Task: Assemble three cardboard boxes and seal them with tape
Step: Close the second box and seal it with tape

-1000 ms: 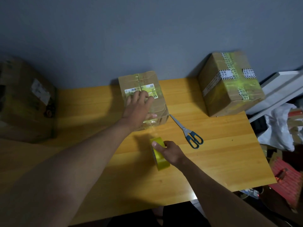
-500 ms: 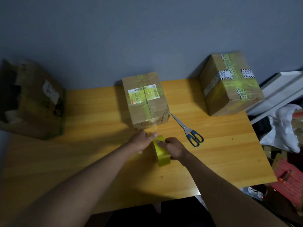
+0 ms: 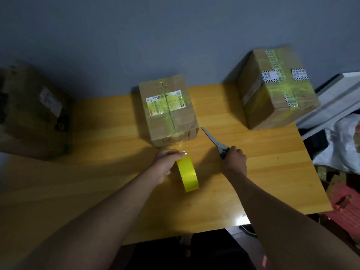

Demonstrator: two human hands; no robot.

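I see my left hand point(image 3: 165, 162) gripping the yellow tape roll point(image 3: 188, 175) on edge on the wooden counter point(image 3: 120, 145), a clear strip stretched to the middle box point(image 3: 168, 110). My right hand point(image 3: 234, 160) covers the scissors' point(image 3: 214, 140) handles. Two more boxes, left point(image 3: 37, 112) and right point(image 3: 276, 86).

The small brown box point(image 3: 168, 110) sits in front of me at the back of the tabletop point(image 3: 253, 172), flaps closed, with yellowish tape down its top seam and over its white labels. A clear strip runs from its near face to the yellow tape roll point(image 3: 188, 175), which stands on edge. A larger taped box point(image 3: 276, 88) sits tilted at the right rear corner. A third, dim box point(image 3: 37, 112) sits far left.
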